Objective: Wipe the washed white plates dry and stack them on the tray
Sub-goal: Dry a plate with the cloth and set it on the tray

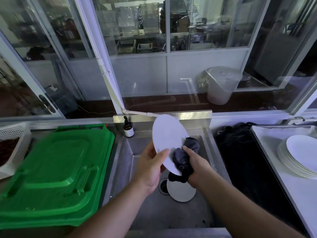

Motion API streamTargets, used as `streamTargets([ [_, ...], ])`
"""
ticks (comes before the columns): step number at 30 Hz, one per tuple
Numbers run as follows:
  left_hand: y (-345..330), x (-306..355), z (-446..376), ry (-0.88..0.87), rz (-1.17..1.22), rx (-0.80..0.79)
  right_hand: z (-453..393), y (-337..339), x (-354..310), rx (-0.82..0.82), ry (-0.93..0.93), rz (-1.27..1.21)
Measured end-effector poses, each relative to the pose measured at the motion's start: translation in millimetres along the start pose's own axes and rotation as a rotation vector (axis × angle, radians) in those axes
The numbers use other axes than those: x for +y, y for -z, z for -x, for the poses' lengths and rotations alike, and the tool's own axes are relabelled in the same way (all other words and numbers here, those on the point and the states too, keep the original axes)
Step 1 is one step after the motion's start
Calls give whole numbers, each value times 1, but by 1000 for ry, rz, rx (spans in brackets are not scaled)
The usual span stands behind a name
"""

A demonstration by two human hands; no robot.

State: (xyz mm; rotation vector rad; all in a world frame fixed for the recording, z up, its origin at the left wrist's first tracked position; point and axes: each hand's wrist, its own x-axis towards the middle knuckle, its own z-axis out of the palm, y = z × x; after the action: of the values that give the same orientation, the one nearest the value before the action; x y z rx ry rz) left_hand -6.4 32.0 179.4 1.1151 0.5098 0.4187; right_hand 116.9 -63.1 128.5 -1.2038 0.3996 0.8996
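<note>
White plate point(169, 134), dark grey cloth point(184, 158), green bin lid point(56, 170).

Open sink basin point(151, 213); green bin lid point(56, 172) crowds the left, plate stack point(298, 158) fills the tray point(267, 143) right.

Dim, bluish cast; glare on glass panes point(205, 23); wide-angle bending at edges; slight blur.

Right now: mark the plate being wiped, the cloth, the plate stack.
plate being wiped point(169, 134), head view, bare upper face
cloth point(182, 160), head view, bunched middle
plate stack point(301, 154), head view, top plate's face
</note>
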Motion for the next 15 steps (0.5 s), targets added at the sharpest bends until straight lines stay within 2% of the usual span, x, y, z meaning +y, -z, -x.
streamTargets([
  [2, 9, 5, -2, 25, -32, -18, 0, 7, -5, -7, 28, 30],
  [5, 23, 23, -12, 166, 12, 37, 5, 15, -25, -31, 117, 135],
  [7, 30, 38, -17, 228, -29, -2, 10, 17, -39, -80, 166, 242],
  [10, 32, 47, -21, 227, -45, -39, 13, 13, -56, -103, 220, 326],
  [15, 20, 31, -21, 128, 24, 23, 6, 2, -56, -1, 209, 209],
])
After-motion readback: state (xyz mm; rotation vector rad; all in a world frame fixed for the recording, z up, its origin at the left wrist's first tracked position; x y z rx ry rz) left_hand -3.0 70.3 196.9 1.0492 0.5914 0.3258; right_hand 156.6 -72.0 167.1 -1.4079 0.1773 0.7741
